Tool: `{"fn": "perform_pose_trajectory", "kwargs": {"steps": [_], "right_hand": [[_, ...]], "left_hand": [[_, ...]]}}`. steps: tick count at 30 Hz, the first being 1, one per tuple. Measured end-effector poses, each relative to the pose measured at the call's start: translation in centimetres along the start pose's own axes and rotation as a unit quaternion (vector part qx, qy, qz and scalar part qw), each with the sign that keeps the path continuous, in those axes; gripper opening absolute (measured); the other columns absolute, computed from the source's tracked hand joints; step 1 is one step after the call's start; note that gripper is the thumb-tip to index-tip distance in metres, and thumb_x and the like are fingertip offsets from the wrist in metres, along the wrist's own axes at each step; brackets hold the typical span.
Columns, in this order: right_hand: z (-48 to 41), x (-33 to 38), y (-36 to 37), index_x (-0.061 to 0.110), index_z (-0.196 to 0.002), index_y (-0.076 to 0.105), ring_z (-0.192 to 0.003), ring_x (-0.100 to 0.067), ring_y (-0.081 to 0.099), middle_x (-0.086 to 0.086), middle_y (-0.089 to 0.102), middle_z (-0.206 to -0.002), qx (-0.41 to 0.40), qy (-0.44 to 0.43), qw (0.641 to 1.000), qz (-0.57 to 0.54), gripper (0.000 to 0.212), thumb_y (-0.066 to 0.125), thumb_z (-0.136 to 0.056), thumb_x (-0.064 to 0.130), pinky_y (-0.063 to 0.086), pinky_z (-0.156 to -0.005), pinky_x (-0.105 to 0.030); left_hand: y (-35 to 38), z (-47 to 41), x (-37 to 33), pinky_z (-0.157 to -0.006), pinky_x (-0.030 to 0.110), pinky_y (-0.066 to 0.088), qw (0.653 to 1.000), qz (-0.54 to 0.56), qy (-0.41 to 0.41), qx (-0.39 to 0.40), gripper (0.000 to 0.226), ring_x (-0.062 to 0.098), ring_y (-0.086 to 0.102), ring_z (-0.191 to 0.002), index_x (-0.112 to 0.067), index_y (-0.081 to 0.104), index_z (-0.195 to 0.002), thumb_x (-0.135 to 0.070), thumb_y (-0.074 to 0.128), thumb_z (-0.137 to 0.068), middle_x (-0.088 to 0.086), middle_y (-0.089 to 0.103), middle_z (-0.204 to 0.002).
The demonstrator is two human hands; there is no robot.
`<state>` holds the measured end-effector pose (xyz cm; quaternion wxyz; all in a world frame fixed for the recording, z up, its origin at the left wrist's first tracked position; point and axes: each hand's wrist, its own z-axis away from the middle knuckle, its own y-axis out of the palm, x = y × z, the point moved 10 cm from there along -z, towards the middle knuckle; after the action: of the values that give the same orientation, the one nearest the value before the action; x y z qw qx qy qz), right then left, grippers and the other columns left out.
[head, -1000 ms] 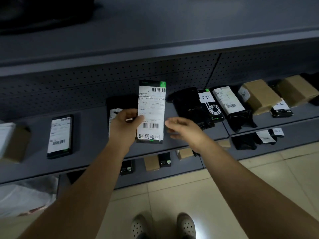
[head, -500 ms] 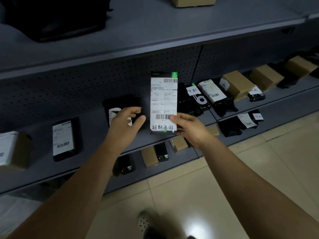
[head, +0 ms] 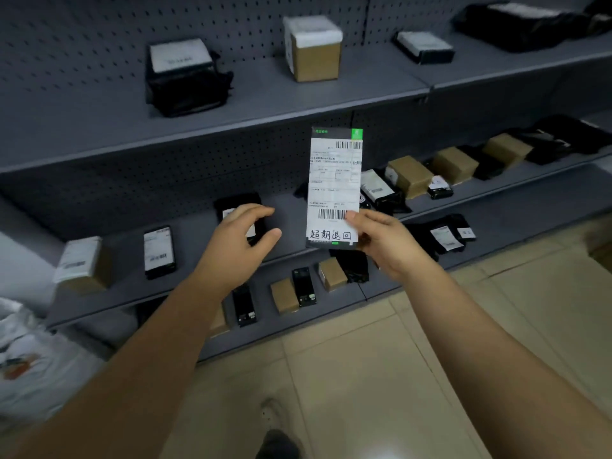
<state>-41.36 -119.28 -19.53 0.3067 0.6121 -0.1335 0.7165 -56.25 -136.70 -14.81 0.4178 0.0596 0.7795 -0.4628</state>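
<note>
A flat black parcel (head: 334,187) with a long white shipping label and handwritten characters at its bottom stands upright in the air in front of the grey shelving. My right hand (head: 385,245) pinches its lower right corner, thumb on the label. My left hand (head: 236,245) hovers a short way to the left of the parcel, fingers loosely curved, holding nothing.
Grey metal shelves (head: 298,94) with pegboard backs carry black bagged parcels (head: 159,251) and brown cardboard boxes (head: 314,49) on three levels. White bags (head: 20,356) lie at the lower left. Beige floor tiles (head: 364,376) and my shoe (head: 276,432) show below.
The parcel passed from my left hand to my right. My left hand let go and drew away to the left. My view rose, revealing the upper shelf.
</note>
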Motion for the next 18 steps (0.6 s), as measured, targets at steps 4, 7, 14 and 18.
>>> {"fn": "perform_pose_trajectory", "kwargs": {"steps": [4, 7, 14, 18], "right_hand": [[4.6, 8.0, -1.6, 0.013, -0.097, 0.074, -0.087, -0.017, 0.069, -0.005, 0.076, -0.098, -0.024, -0.068, 0.997, -0.006, 0.013, 0.061, -0.095, 0.018, 0.051, -0.081, -0.029], [6.8, 13.4, -3.4, 0.010, -0.099, 0.075, -0.091, -0.019, 0.070, -0.008, 0.076, -0.102, -0.054, -0.119, 0.991, -0.003, 0.015, 0.062, -0.095, 0.017, 0.052, -0.083, -0.032], [8.7, 19.1, -9.0, 0.007, -0.105, 0.073, -0.096, -0.027, 0.066, -0.014, 0.074, -0.107, -0.144, -0.169, 0.975, 0.010, 0.019, 0.062, -0.095, 0.018, 0.049, -0.088, -0.039], [8.3, 20.0, -12.5, 0.011, -0.103, 0.075, -0.101, -0.030, 0.066, -0.011, 0.074, -0.109, -0.200, -0.176, 0.964, 0.015, 0.018, 0.062, -0.096, 0.020, 0.050, -0.093, -0.044]], "left_hand": [[-3.2, 0.6, -7.7, -0.104, 0.030, 0.038, 0.999, -0.012, 0.044, -0.013, 0.037, 0.008, 0.046, -0.123, -0.024, 0.056, -0.130, -0.035, 0.058, -0.094, -0.012, 0.049, -0.133], [-4.2, -0.6, -13.0, -0.104, 0.029, 0.038, 0.995, -0.009, 0.093, -0.024, 0.037, 0.006, 0.046, -0.121, -0.024, 0.057, -0.129, -0.033, 0.060, -0.093, -0.014, 0.050, -0.129], [-1.8, -6.5, -19.8, -0.103, 0.023, 0.035, 0.983, 0.037, 0.181, -0.005, 0.036, 0.002, 0.047, -0.118, -0.025, 0.058, -0.127, -0.034, 0.061, -0.092, -0.016, 0.051, -0.127], [0.9, -10.8, -22.5, -0.101, 0.019, 0.034, 0.969, 0.071, 0.236, 0.029, 0.034, -0.002, 0.047, -0.115, -0.023, 0.060, -0.125, -0.030, 0.062, -0.092, -0.016, 0.052, -0.123]]}}
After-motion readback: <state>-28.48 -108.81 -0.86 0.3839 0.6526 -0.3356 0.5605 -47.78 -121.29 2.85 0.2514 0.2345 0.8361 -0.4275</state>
